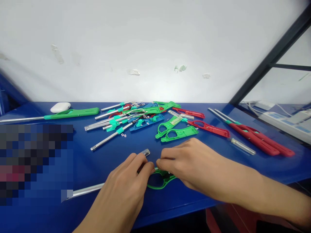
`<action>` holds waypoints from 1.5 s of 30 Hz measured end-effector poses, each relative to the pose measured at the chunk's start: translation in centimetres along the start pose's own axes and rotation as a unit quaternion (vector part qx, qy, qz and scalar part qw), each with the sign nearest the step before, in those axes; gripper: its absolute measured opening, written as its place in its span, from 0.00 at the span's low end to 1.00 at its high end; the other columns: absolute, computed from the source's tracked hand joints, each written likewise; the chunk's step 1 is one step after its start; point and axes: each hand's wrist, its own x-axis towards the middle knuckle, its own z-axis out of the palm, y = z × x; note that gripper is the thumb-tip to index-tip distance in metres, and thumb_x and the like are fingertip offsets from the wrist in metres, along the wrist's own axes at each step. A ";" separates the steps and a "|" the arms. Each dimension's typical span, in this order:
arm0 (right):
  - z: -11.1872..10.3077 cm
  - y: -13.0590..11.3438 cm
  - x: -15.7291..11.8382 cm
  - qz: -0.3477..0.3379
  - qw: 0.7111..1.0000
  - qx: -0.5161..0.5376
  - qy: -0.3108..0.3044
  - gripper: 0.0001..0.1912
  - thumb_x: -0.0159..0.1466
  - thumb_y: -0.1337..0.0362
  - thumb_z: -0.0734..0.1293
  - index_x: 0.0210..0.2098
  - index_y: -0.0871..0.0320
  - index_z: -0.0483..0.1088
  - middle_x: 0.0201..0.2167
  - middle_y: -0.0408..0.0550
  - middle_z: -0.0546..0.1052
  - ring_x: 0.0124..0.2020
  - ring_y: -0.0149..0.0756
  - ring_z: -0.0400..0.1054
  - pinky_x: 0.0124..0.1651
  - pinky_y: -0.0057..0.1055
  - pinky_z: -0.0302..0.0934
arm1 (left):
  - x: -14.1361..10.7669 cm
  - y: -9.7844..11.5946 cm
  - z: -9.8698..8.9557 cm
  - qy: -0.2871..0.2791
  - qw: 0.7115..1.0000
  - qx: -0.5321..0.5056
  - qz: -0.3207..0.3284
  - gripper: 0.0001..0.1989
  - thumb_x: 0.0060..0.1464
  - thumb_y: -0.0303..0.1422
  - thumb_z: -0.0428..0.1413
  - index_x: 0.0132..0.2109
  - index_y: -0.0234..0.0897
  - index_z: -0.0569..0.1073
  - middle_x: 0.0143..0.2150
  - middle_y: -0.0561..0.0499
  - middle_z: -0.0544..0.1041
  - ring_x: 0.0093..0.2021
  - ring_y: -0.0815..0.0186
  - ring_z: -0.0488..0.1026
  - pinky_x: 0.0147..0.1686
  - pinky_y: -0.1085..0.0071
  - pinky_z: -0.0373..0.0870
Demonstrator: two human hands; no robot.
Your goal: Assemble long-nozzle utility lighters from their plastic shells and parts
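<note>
A green lighter body (156,187) with a round finger opening lies near the table's front edge, its metal tube (88,190) pointing left under my left hand (132,176). The fingers of that hand are closed round the body's left part. A clear plastic piece (145,152) shows just beyond them, at the knuckles. My right hand (181,160) pinches at the body's upper edge, close to my left fingertips. What lies between its fingers is hidden. The right part of the green body is covered by my right hand.
Metal tubes (105,141), green half-shells (179,134), a blue shell (147,123) and red shells (211,128) lie behind my hands. At left are a green lighter (77,112) and white case (60,107); at right, red lighters (255,139), a clear tube (243,146) and a power strip (286,124).
</note>
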 end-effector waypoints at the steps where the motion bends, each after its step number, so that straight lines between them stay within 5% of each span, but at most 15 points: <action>1: -0.1 -0.1 0.1 -0.006 1.000 -0.008 -0.005 0.15 0.62 0.79 0.72 0.44 0.58 0.77 0.38 0.43 0.78 0.32 0.38 0.73 0.27 0.39 0.52 | 0.0 0.0 0.0 0.001 1.000 0.001 0.002 0.18 0.60 0.16 0.46 0.47 0.39 0.74 0.43 0.45 0.79 0.38 0.56 0.78 0.35 0.60 0.81; 5: 0.0 -0.1 0.1 -0.030 0.999 -0.028 0.016 0.09 0.68 0.77 0.71 0.40 0.57 0.77 0.36 0.43 0.79 0.33 0.37 0.73 0.31 0.38 0.57 | 0.0 0.1 -0.1 0.005 1.000 0.006 0.017 0.17 0.59 0.16 0.47 0.47 0.38 0.74 0.42 0.45 0.79 0.37 0.57 0.79 0.36 0.60 0.82; 11: 0.4 -0.1 -0.9 -0.034 0.997 -0.038 0.059 0.12 0.66 0.79 0.70 0.44 0.58 0.79 0.37 0.47 0.81 0.36 0.38 0.76 0.36 0.33 0.63 | 0.2 0.3 -0.5 0.017 0.999 0.021 0.033 0.18 0.60 0.17 0.46 0.50 0.34 0.75 0.43 0.42 0.81 0.38 0.57 0.80 0.33 0.63 0.82; 16: 0.7 -1.1 -2.1 0.007 0.996 0.009 0.094 0.07 0.71 0.70 0.68 0.44 0.58 0.79 0.40 0.50 0.82 0.40 0.41 0.79 0.41 0.34 0.69 | 0.3 0.5 -0.7 0.022 0.998 0.035 0.042 0.20 0.56 0.16 0.48 0.49 0.33 0.76 0.41 0.44 0.81 0.37 0.58 0.80 0.33 0.63 0.83; 23: 3.3 -1.9 -4.3 0.091 0.979 0.118 0.137 0.21 0.73 0.73 0.64 0.62 0.50 0.73 0.57 0.48 0.76 0.53 0.41 0.76 0.55 0.37 0.73 | -0.2 0.4 -1.0 0.019 0.997 0.049 0.052 0.27 0.50 0.14 0.47 0.54 0.35 0.76 0.46 0.45 0.82 0.44 0.57 0.81 0.45 0.61 0.84; 30: 6.2 -2.4 -4.5 0.113 0.960 0.148 0.209 0.32 0.70 0.78 0.61 0.69 0.48 0.70 0.49 0.49 0.78 0.48 0.40 0.77 0.52 0.35 0.75 | -0.9 -0.1 -0.6 0.018 0.998 0.039 0.040 0.24 0.62 0.16 0.46 0.56 0.41 0.76 0.48 0.49 0.82 0.49 0.59 0.81 0.54 0.63 0.81; 36: 8.1 -2.0 -4.5 0.109 0.909 0.220 0.337 0.21 0.78 0.71 0.64 0.66 0.47 0.71 0.51 0.42 0.83 0.49 0.33 0.79 0.56 0.28 0.72 | -1.3 -0.5 -0.1 0.009 0.999 0.037 0.030 0.23 0.67 0.18 0.44 0.59 0.39 0.75 0.48 0.48 0.80 0.48 0.60 0.80 0.50 0.64 0.81; 45: 8.2 -2.0 -4.3 0.118 0.901 0.216 0.358 0.13 0.77 0.63 0.68 0.59 0.50 0.79 0.51 0.44 0.85 0.49 0.35 0.81 0.55 0.26 0.74 | -1.8 -0.9 0.0 0.000 0.998 0.051 0.045 0.24 0.69 0.19 0.42 0.60 0.41 0.74 0.50 0.48 0.82 0.50 0.58 0.82 0.53 0.60 0.81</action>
